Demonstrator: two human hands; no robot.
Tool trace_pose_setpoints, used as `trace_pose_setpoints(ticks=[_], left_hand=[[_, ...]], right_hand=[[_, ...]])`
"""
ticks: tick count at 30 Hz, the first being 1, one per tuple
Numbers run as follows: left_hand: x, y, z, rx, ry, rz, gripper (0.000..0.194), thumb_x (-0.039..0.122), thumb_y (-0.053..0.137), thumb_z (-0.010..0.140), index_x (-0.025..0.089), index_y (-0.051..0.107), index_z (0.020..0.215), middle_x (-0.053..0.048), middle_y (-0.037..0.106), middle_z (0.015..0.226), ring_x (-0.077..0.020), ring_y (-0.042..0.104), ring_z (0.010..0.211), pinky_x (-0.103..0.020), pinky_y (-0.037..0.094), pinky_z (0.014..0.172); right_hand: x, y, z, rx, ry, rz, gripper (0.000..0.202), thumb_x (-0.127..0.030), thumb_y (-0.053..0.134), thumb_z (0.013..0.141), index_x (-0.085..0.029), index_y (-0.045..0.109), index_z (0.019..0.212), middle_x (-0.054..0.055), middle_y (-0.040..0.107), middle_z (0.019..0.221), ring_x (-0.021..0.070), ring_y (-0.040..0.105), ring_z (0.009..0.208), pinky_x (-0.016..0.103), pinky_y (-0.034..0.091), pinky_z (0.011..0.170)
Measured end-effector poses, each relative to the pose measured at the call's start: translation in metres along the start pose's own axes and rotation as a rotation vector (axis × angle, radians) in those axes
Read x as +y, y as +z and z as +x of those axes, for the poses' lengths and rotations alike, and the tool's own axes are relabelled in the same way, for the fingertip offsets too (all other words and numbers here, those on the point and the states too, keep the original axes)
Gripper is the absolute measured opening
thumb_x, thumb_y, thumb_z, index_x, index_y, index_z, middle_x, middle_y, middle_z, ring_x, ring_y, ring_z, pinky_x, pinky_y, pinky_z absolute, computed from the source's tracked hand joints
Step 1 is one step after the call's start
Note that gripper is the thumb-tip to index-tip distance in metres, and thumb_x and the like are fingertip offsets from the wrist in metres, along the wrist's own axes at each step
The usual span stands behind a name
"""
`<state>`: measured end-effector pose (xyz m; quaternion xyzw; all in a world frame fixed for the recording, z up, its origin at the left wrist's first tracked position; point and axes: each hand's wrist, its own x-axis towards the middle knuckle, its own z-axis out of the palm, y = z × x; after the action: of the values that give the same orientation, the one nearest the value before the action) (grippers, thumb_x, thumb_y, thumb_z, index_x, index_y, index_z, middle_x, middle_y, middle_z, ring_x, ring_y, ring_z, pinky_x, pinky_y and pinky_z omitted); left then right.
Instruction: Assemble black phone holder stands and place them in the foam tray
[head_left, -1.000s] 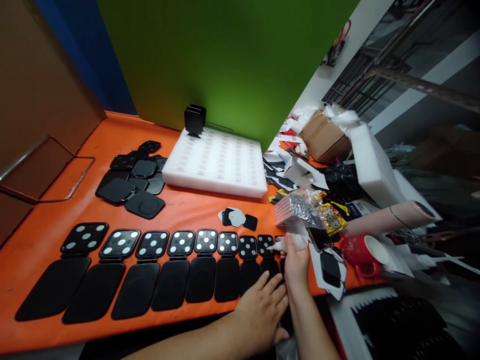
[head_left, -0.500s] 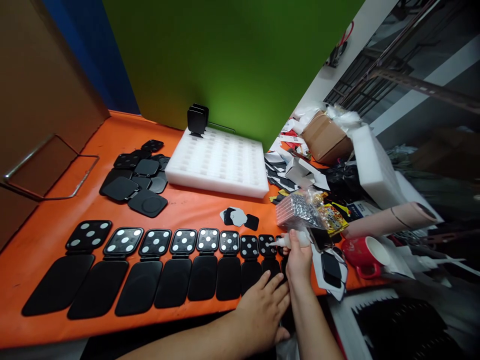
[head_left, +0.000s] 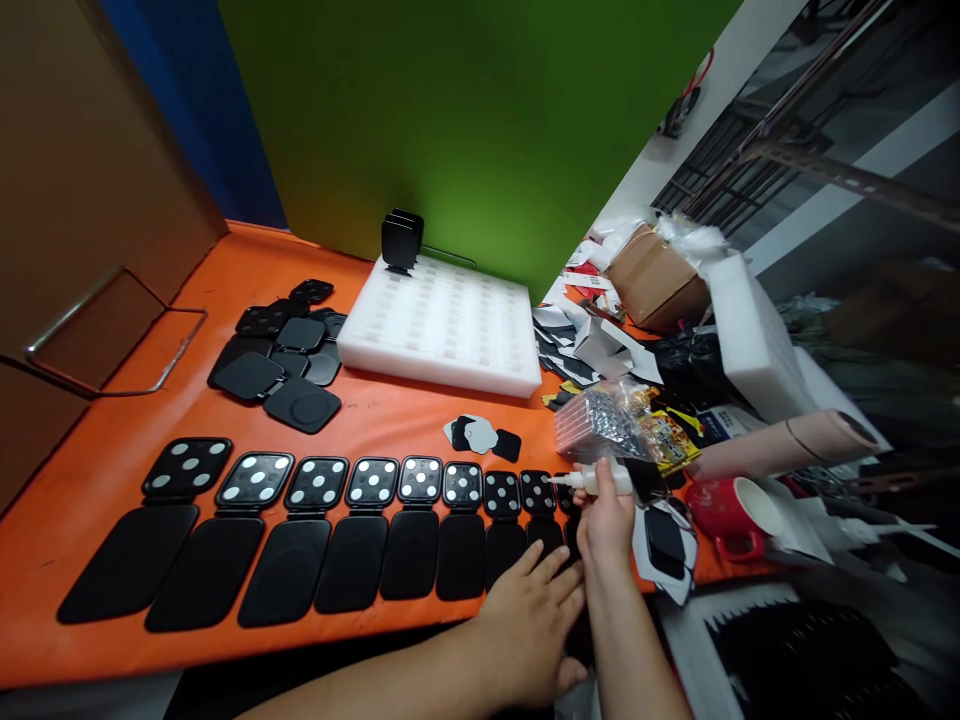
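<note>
Gripping the bottle sensibly by its likely light, squeezable body, the right hand curls its fingers; the left hand lies spread.

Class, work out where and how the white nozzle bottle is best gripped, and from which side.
Grip the white nozzle bottle by its body, probably best from the near side, as the right hand does: the body is wider, while the thin nozzle points left, so leave that free.

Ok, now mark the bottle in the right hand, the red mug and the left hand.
Bottle [head_left: 620, 480], head view: on its white body.
Red mug [head_left: 711, 507], head view: on its outer wall.
Left hand [head_left: 528, 618], head view: on its back.
</note>
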<state>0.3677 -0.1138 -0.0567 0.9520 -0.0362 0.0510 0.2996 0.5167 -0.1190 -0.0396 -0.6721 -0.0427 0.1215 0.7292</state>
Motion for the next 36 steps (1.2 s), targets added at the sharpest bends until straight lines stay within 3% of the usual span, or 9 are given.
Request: trace_pose_setpoints(ticks=[4, 7, 13, 17, 26, 36], left_hand=[[0.005, -0.021, 0.0, 0.003, -0.029, -0.09, 0.066, 0.051, 0.034, 0.084, 0.009, 0.027, 0.134, -0.012, 0.032, 0.141, -0.0266, 0.02, 0.131, -0.043, 0.011, 0.107], [0.006, -0.032, -0.012, 0.065, -0.033, -0.044, 0.057, 0.045, 0.034, 0.086, 0.009, 0.033, 0.131, -0.012, 0.039, 0.136, -0.0247, 0.025, 0.129, -0.04, 0.013, 0.108], [-0.006, -0.043, -0.062, 0.107, -0.057, 0.026, 0.043, 0.033, 0.029, 0.091, 0.016, 0.036, 0.129, -0.004, 0.045, 0.133, -0.0204, 0.035, 0.124, -0.04, 0.018, 0.108], [-0.015, -0.039, -0.079, 0.112, -0.083, 0.02, 0.04, 0.027, 0.032, 0.09, 0.019, 0.037, 0.129, -0.001, 0.045, 0.133, -0.0183, 0.038, 0.123, -0.039, 0.025, 0.106], [-0.02, -0.028, -0.076, 0.179, -0.094, -0.009, 0.037, 0.022, 0.036, 0.088, 0.02, 0.041, 0.125, 0.001, 0.048, 0.131, -0.0165, 0.042, 0.121, -0.037, 0.031, 0.104], [-0.021, -0.024, -0.078, 0.212, -0.101, 0.005, 0.037, 0.021, 0.039, 0.085, 0.02, 0.045, 0.122, 0.0, 0.049, 0.13, -0.0157, 0.044, 0.119, -0.036, 0.032, 0.103]], right_hand=[[-0.011, -0.003, -0.01, -0.111, 0.113, 0.116, 0.033, -0.041, 0.064, 0.07, -0.016, 0.055, 0.089, 0.001, 0.064, 0.072, 0.0091, 0.052, 0.049, 0.02, 0.041, 0.042], [-0.009, 0.0, -0.021, -0.187, 0.128, 0.064, 0.032, -0.04, 0.064, 0.07, -0.015, 0.057, 0.089, 0.002, 0.064, 0.074, 0.0101, 0.053, 0.052, 0.021, 0.042, 0.045], [0.007, 0.015, -0.042, -0.279, -0.073, -0.276, 0.032, -0.045, 0.056, 0.076, -0.014, 0.059, 0.08, 0.003, 0.062, 0.066, 0.0125, 0.051, 0.051, 0.025, 0.042, 0.049], [0.008, 0.02, -0.048, -0.244, -0.175, -0.439, 0.033, -0.047, 0.056, 0.075, -0.014, 0.058, 0.078, 0.004, 0.063, 0.066, 0.0142, 0.053, 0.052, 0.026, 0.042, 0.051], [0.007, 0.023, -0.048, -0.225, -0.235, -0.528, 0.037, -0.051, 0.057, 0.071, -0.015, 0.061, 0.075, 0.007, 0.066, 0.067, 0.0186, 0.057, 0.058, 0.029, 0.043, 0.055], [0.013, 0.028, -0.041, -0.198, -0.137, -0.385, 0.034, -0.048, 0.055, 0.075, -0.014, 0.057, 0.08, 0.005, 0.064, 0.069, 0.0147, 0.055, 0.053, 0.027, 0.045, 0.049]])
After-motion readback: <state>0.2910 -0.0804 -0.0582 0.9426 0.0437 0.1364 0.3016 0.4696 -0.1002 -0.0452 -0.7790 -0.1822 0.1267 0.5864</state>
